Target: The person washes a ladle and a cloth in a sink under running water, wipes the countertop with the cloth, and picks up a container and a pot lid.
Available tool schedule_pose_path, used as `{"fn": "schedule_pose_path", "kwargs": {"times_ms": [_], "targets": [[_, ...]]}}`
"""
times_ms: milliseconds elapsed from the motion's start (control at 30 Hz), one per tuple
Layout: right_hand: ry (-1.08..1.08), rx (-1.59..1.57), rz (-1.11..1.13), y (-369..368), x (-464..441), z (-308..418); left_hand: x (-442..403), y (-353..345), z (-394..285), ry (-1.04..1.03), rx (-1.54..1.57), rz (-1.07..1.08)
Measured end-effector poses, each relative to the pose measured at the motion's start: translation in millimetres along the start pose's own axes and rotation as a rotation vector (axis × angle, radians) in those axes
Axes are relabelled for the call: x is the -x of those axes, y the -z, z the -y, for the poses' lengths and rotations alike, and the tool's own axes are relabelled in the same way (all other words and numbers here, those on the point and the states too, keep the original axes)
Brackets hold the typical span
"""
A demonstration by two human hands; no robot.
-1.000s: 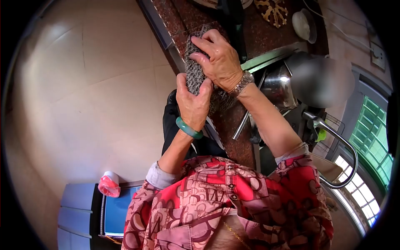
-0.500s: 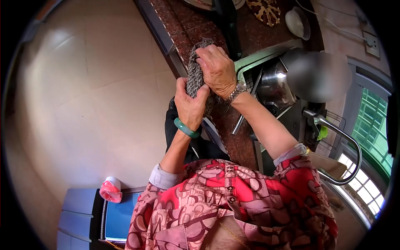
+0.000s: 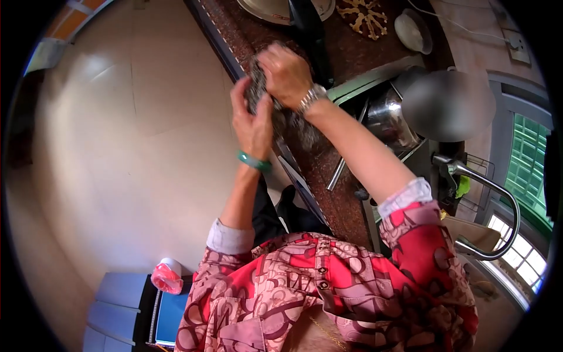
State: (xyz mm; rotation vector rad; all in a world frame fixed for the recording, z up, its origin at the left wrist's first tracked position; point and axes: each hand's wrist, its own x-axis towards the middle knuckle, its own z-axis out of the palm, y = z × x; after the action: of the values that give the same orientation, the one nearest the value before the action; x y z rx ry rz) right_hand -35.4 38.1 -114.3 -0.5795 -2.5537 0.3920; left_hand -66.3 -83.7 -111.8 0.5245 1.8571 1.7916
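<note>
A grey, rough-knit cloth is bunched between my two hands above the front edge of the dark red countertop. My right hand, with a metal watch at the wrist, is closed over the cloth's far side, blurred at the fingertips. On the near side, my left hand, wearing a green bangle, has the cloth between thumb and fingers. A loose part of the cloth hangs behind the left hand over the counter, smeared by motion.
A black pan handle lies just beyond my right hand. To the right are a sink with a steel pot, a curved faucet and a white bowl. A brown lattice trivet sits at the back.
Both hands have moved up and slightly left with the cloth, along the counter's edge. My left hand's fingers have spread somewhat. The camera view has shifted a little.
</note>
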Motion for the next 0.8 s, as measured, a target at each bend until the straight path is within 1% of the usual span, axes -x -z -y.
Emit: {"fn": "schedule_pose_path", "kwargs": {"times_ms": [33,67,133,167,200,267,300,400,433,467,500,567,600,633,667,700,733,800], "targets": [[-0.005,0.008,-0.027,-9,-12,-5,-16,0,13,-0.163,-0.08,-0.008],[-0.01,0.023,-0.053,-14,-20,-8,-26,-3,12,-0.171,-0.05,0.001],[-0.054,0.037,-0.08,-13,-20,-3,-32,-5,17,-0.084,0.037,0.038],[-0.051,0.046,-0.067,-9,-13,0,-23,-3,18,-0.06,-0.08,0.018],[-0.047,0.051,-0.057,-7,-5,3,-11,-3,16,-0.067,-0.086,0.015],[-0.134,0.065,0.046,10,19,18,18,-3,18,-0.115,-0.147,0.015],[-0.121,0.079,0.044,14,34,20,34,-3,22,-0.07,-0.103,0.038],[-0.173,0.126,0.101,34,67,38,76,-3,28,-0.094,-0.076,0.063],[-0.213,0.136,0.165,41,72,44,84,-2,30,-0.103,-0.074,0.059],[-0.203,0.136,0.157,48,75,49,90,0,32,-0.012,0.044,0.092],[-0.262,0.11,0.219,53,79,54,95,3,29,0.077,0.16,0.128],[-0.359,0.038,0.337,63,87,62,103,13,25,0.099,0.205,0.103],[-0.365,-0.038,0.303,62,95,65,110,18,22,0.128,0.25,0.082],[-0.293,-0.146,0.177,65,100,72,116,23,13,0.056,0.232,0.039],[-0.221,-0.255,0.047,69,105,80,127,28,0,0.047,0.223,0.042],[-0.206,-0.429,-0.054,80,106,88,137,33,-20,-0.023,0.238,0.022],[-0.216,-0.432,-0.072,100,110,97,147,35,-41,-0.091,0.254,0.008],[-0.281,-0.702,-0.233,147,129,110,175,26,-90,-0.312,0.053,0.111]]}}
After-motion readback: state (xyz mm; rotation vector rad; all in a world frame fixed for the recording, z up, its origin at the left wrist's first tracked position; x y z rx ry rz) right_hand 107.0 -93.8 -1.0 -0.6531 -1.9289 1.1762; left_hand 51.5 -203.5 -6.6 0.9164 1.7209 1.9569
